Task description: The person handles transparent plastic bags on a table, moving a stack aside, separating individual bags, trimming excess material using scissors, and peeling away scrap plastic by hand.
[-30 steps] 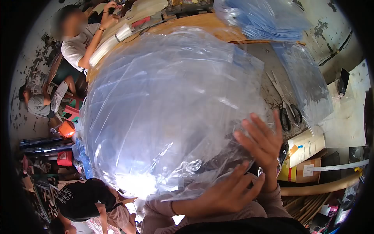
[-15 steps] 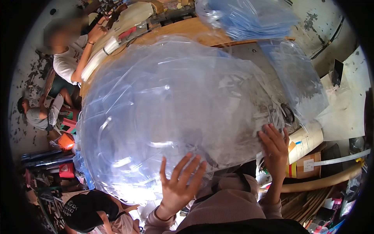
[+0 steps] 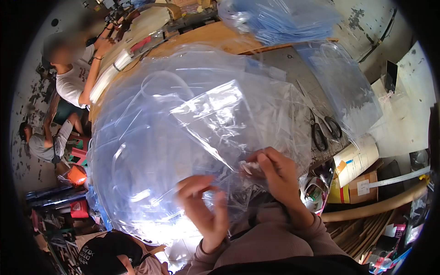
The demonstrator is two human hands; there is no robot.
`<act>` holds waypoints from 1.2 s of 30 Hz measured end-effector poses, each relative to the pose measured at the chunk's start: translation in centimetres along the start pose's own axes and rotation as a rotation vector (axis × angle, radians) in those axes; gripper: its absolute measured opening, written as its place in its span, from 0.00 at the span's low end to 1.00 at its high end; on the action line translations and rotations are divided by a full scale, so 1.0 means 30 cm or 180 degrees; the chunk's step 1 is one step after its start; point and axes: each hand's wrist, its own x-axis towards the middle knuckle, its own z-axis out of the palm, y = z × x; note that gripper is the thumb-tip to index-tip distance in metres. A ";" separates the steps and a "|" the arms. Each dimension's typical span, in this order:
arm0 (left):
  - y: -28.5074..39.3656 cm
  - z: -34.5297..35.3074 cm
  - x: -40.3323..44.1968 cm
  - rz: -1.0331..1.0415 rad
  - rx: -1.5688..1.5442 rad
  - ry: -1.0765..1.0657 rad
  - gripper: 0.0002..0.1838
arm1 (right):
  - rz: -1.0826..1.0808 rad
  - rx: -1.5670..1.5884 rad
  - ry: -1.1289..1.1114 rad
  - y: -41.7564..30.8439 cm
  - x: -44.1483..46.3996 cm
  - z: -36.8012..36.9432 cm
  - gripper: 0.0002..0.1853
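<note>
A big pile of clear plastic sheets (image 3: pixel 151 133) covers the table in front of me. My right hand (image 3: pixel 277 176) pinches the bunched near edge of a thin, shiny clear plastic sheet (image 3: pixel 215 114), part of which is lifted and folded over the pile. My left hand (image 3: pixel 204 208) is just above the pile's near edge, its fingers curved and apart from the thumb, slightly blurred; I see nothing in it. To the right of the pile, large scissors (image 3: pixel 316 121) with black handles lie on the table, blades pointing away from me.
Bluish plastic sheets (image 3: pixel 288 23) are stacked at the back, and another sheet (image 3: pixel 343 87) hangs over the right edge. One person (image 3: pixel 71 85) works at the far left; another, in a black cap (image 3: pixel 107 252), is close at the lower left. A cardboard box (image 3: pixel 362 185) stands at right.
My right hand has moved left from the sheet's right side and closed on its edge. The top sheet is partly folded over leftward, uncovering the scissors. My left hand has curled its fingers.
</note>
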 end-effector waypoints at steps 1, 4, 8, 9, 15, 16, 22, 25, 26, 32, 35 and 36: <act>-0.011 0.024 0.012 -0.0067 0.0272 -0.0570 0.19 | -0.0108 0.0438 0.0015 0.001 0.011 0.014 0.08; -0.032 0.115 0.046 -0.0079 0.0289 -0.1019 0.17 | -0.0020 0.0856 -0.0544 0.016 0.039 0.005 0.09; -0.084 0.112 0.039 -0.0272 -0.0025 -0.0730 0.23 | -0.0009 0.1886 -0.0972 0.059 0.064 -0.029 0.10; -0.082 0.112 0.037 -0.0324 -0.0008 -0.0755 0.23 | -0.0095 0.2099 -0.1094 0.066 0.066 -0.033 0.11; -0.058 0.114 0.035 -0.0061 0.0543 -0.0980 0.27 | 0.0115 0.1944 -0.1059 0.101 0.068 -0.062 0.10; -0.063 0.113 0.030 -0.0090 0.0581 -0.1000 0.28 | 0.0119 0.1858 -0.1060 0.107 0.070 -0.065 0.11; -0.067 0.111 0.030 -0.0163 0.0471 -0.0975 0.20 | -0.0045 0.1922 -0.0705 0.126 0.069 -0.022 0.12; -0.057 0.107 0.035 -0.0113 0.0611 -0.1001 0.12 | -0.0189 0.1808 -0.0638 0.136 0.073 -0.019 0.12; -0.055 0.106 0.036 -0.0035 0.0739 -0.1007 0.07 | -0.0184 0.1812 -0.0634 0.130 0.072 -0.022 0.12; -0.064 0.103 0.029 -0.0030 0.0664 -0.0979 0.04 | -0.0058 0.1624 -0.0648 0.126 0.074 -0.028 0.13; -0.065 0.102 0.028 -0.0074 0.0629 -0.1013 0.04 | 0.0210 0.1731 -0.0695 0.139 0.071 -0.035 0.13; -0.064 0.101 0.028 -0.0077 0.0631 -0.1012 0.04 | 0.0232 0.1744 -0.0661 0.133 0.071 -0.034 0.14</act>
